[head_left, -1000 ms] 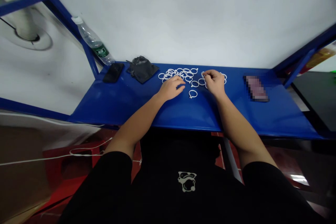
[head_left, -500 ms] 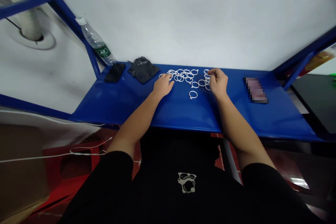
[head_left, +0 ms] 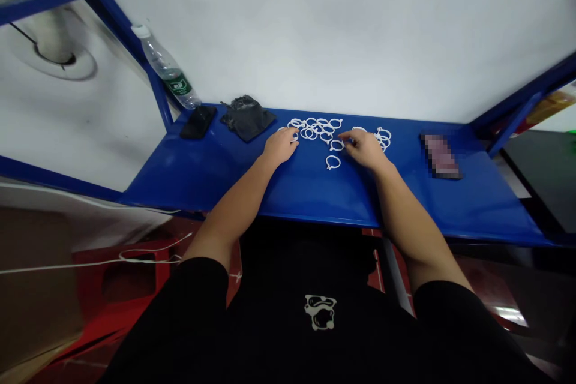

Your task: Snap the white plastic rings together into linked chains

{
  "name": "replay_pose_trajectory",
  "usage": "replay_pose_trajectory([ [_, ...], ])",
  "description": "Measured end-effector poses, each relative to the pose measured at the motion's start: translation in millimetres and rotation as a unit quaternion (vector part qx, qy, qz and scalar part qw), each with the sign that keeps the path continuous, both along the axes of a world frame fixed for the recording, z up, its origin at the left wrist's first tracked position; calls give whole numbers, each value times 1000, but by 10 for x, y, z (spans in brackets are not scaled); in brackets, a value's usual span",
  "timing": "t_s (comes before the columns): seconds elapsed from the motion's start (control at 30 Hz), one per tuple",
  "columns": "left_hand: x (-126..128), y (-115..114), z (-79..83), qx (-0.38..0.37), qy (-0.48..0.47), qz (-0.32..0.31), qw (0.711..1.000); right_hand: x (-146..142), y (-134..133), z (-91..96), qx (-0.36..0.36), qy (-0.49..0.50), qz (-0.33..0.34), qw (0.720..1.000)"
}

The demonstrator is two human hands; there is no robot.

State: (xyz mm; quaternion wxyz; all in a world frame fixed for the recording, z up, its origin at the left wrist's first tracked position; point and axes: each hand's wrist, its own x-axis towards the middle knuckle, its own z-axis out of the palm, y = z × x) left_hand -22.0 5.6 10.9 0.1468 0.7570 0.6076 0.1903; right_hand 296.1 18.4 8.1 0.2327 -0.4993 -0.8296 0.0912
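Left hand curled, grip unclear | right hand flat, unclenched | white rings between hands, at fingertips

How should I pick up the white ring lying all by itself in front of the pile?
Pinch the lone ring by its thin rim from above, on the near side: it lies flat on the blue shelf, apart from the pile.

A plain white wall fills the upper frame behind a blue metal workbench. Blue frame struts cross a white pipe at the upper left. Glossy reddish floor shows at the lower right.
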Motion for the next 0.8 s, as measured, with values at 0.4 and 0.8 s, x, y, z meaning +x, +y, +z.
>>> replay_pose_trajectory([
  [0.4, 62, 26, -128, 90, -93, -49, 990, -131, -37, -62, -46, 22, 61, 997],
  [0.8, 28, 172, -237, 194, -178, 2, 965, -205, -110, 22, 3, 97, -3, 995],
])
